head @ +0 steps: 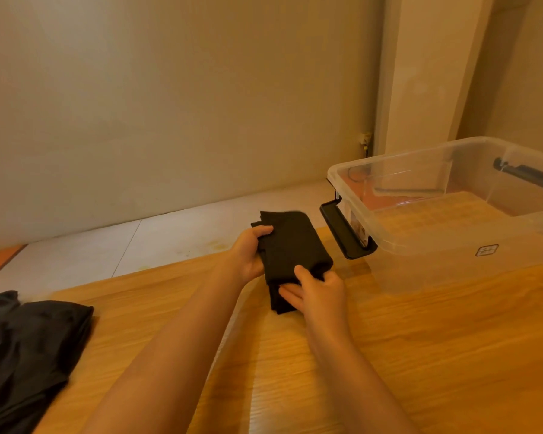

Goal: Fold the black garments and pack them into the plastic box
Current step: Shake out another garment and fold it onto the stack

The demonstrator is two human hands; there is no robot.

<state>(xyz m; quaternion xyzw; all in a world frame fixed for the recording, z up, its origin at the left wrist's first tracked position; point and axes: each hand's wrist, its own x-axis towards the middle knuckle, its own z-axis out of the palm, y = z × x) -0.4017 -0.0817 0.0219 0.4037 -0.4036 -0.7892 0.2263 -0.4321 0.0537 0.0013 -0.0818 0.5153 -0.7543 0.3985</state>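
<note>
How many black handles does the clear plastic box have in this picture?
2. The near handle hangs on the end of the plastic box facing the folded garment; the far handle is at the opposite end, seen through the clear wall. None seems hidden.

Table (pixel 389 355) fills the near ground. Floor (pixel 170 242) lies beyond its far edge, and wall (pixel 170 104) stands behind the floor.

Plastic box (pixel 445 270) sits on the table at far right, open side up. Its latch handle (pixel 342 231) hangs on the left end, toward table centre. A second handle (pixel 527 175) is on the opposite end.

Folded garment (pixel 292 242) is at centre, just left of the latch handle and over the table's far edge. Cannot tell whether it rests on the table.

Left hand (pixel 251 255) grips the garment's left side. Right hand (pixel 318 292) pinches its near end, thumb on top.

Pile of garments (pixel 29 349) lies on the table at near left, well apart from the box.

Column (pixel 427 73) stands behind the box.
</note>
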